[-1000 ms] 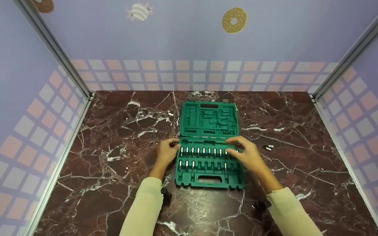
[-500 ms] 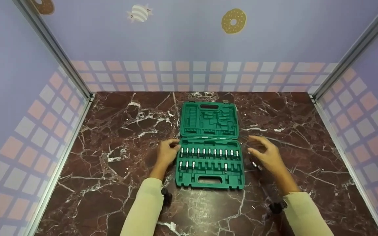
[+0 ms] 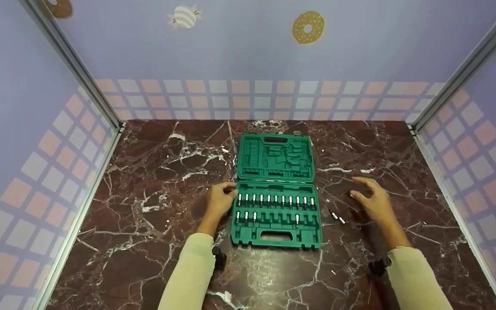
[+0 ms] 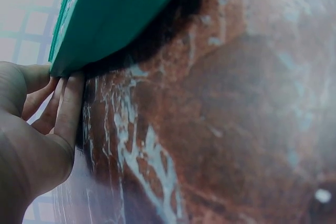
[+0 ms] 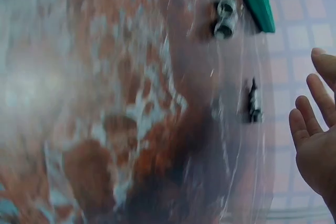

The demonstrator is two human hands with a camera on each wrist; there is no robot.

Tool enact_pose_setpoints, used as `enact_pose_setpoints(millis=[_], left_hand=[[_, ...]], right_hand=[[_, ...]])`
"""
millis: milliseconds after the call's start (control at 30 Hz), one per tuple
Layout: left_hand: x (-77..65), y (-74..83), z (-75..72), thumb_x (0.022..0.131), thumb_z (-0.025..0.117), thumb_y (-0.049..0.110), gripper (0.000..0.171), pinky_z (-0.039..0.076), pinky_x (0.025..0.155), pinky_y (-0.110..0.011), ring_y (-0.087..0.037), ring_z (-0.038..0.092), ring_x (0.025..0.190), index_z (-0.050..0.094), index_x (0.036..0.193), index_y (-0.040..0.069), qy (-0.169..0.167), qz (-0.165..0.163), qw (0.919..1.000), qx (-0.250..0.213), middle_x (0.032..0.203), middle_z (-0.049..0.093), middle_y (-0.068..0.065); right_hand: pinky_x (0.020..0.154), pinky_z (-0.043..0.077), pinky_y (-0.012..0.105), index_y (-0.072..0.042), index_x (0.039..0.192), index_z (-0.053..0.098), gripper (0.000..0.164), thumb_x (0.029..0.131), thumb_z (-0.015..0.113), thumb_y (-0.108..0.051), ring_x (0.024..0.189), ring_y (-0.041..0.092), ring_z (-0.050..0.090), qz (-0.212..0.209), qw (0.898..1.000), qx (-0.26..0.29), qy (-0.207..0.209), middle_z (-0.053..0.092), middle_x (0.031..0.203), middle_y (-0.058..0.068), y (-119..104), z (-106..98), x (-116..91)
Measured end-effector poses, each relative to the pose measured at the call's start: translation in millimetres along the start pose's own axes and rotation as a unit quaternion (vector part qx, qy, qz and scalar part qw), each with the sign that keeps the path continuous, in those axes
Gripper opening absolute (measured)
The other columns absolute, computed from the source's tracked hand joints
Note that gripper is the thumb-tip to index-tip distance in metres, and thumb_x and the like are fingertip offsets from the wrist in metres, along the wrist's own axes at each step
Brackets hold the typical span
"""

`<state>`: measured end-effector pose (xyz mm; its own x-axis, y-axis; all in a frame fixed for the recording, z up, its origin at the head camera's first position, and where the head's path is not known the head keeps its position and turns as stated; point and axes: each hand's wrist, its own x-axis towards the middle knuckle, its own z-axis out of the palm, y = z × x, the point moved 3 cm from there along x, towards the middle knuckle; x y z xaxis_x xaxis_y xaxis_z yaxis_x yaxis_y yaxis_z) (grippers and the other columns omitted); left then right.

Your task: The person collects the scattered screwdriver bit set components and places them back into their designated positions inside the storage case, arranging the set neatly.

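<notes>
A green plastic case (image 3: 241,234) lies opened flat on the marbled table, its lid half (image 3: 254,157) at the back. Silver-and-black socket bits (image 3: 268,200) stand in a full-looking upper row; the lower row holds a few. My left hand (image 3: 221,200) touches the case's left side; in the left wrist view its thumb and straight fingers (image 4: 68,108) meet the corner. My right hand (image 3: 377,204) hovers right of the case, fingers spread and loosely bent, holding nothing. Loose socket bits (image 3: 337,217) lie between it and the case. Another single bit (image 5: 255,103) shows in the right wrist view.
Patterned lilac walls (image 3: 248,47) close in the marbled table (image 3: 166,185) at the back and both sides. Metal corner posts (image 3: 75,69) run up from the back corners. Dark wrist devices (image 3: 379,266) sit at the sleeve cuffs.
My right hand has moved right from the upper row's right end to over the table. The bits it covered there and beside the case now show. My left hand stays put.
</notes>
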<state>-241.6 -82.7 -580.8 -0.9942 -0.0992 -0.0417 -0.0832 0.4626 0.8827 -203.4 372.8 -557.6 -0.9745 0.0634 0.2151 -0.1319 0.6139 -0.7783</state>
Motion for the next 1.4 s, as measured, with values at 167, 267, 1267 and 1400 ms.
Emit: enact_pose_setpoints(millis=[167, 267, 1267, 1400], left_hand=[[-0.3, 0.4, -0.4, 0.096, 0.073, 0.009, 0.021, 0.057, 0.090, -0.045, -0.028, 0.070, 0.101, 0.078, 0.116, 0.007, -0.004, 0.005, 1.0000, 0.001, 0.107, 0.076, -0.011], [-0.7, 0.1, -0.3, 0.096, 0.073, 0.009, 0.021, 0.057, 0.090, -0.045, -0.028, 0.070, 0.101, 0.078, 0.116, 0.007, -0.005, 0.011, 0.9999, 0.003, 0.107, 0.076, -0.012], [-2.3, 0.6, 0.4, 0.095, 0.072, 0.007, 0.020, 0.056, 0.089, -0.046, -0.028, 0.070, 0.099, 0.078, 0.114, 0.005, 0.001, 0.007, 1.0000, -0.005, 0.104, 0.076, -0.012], [-2.9, 1.3, 0.5, 0.096, 0.072, 0.006, 0.020, 0.057, 0.090, -0.046, -0.028, 0.070, 0.099, 0.078, 0.114, 0.005, 0.003, 0.006, 0.9999, -0.008, 0.105, 0.076, -0.012]], right_hand=[[0.112, 0.039, 0.059, -0.004, 0.136, 0.065, 0.042, 0.095, 0.074, -0.005, 0.132, 0.044, 0.054, 0.018, 0.999, -0.027, -0.012, 0.061, 0.140, 0.023, 13.2, -6.2, 1.9], [0.113, 0.037, 0.061, -0.005, 0.137, 0.064, 0.042, 0.096, 0.073, -0.009, 0.137, 0.046, 0.050, 0.032, 0.998, -0.041, -0.028, 0.059, 0.144, 0.024, 20.5, -8.0, 2.9], [0.099, 0.042, 0.064, 0.000, 0.121, 0.070, 0.026, 0.096, 0.066, 0.005, 0.115, 0.049, 0.058, -0.007, 0.993, -0.101, -0.052, 0.064, 0.121, 0.027, 38.7, 2.6, 6.6], [0.100, 0.041, 0.065, 0.000, 0.115, 0.070, 0.020, 0.096, 0.066, 0.004, 0.112, 0.050, 0.058, -0.016, 0.993, -0.110, -0.049, 0.065, 0.116, 0.026, 39.3, 3.9, 7.3]])
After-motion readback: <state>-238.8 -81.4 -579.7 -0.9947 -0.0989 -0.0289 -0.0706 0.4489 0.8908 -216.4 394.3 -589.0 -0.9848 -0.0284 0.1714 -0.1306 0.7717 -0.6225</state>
